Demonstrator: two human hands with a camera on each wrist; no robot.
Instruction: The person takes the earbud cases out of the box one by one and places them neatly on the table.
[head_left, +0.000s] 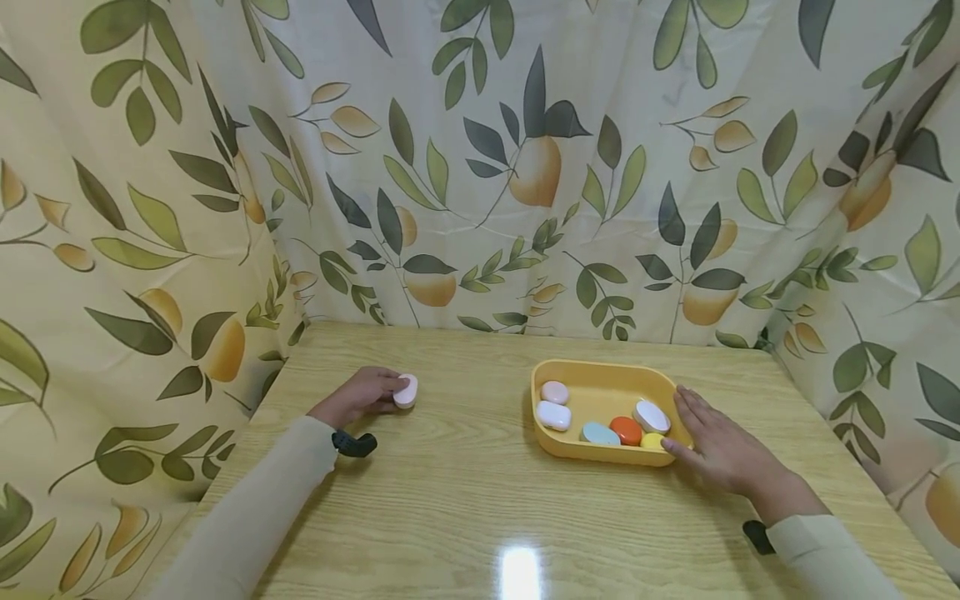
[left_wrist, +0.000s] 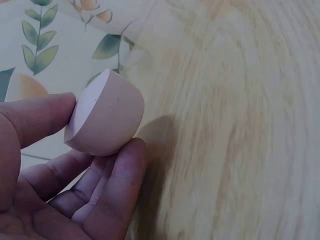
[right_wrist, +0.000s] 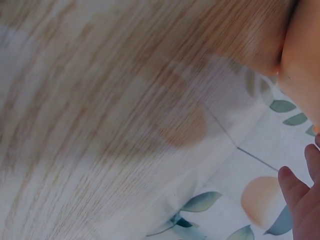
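In the head view my left hand [head_left: 372, 390] is over the left part of the table, pinching a pale pink rounded block [head_left: 406, 392] between thumb and fingers. The left wrist view shows this block [left_wrist: 111, 117] has one flat face under the thumb and a smooth curved side against the fingers. My right hand [head_left: 723, 450] rests with straight fingers along the right end of a yellow tray [head_left: 600, 371], its thumb at the front corner. Inside the tray lie several small rounded pieces: pink [head_left: 554, 392], white [head_left: 553, 415], light blue [head_left: 600, 433], orange-red [head_left: 626, 431] and yellow [head_left: 654, 441].
The tray stands right of the middle on a wood-grain table [head_left: 450, 492]. A leaf-and-fruit patterned curtain [head_left: 480, 167] hangs behind the table and along both sides. Another white oval piece [head_left: 651, 416] lies at the tray's right end.
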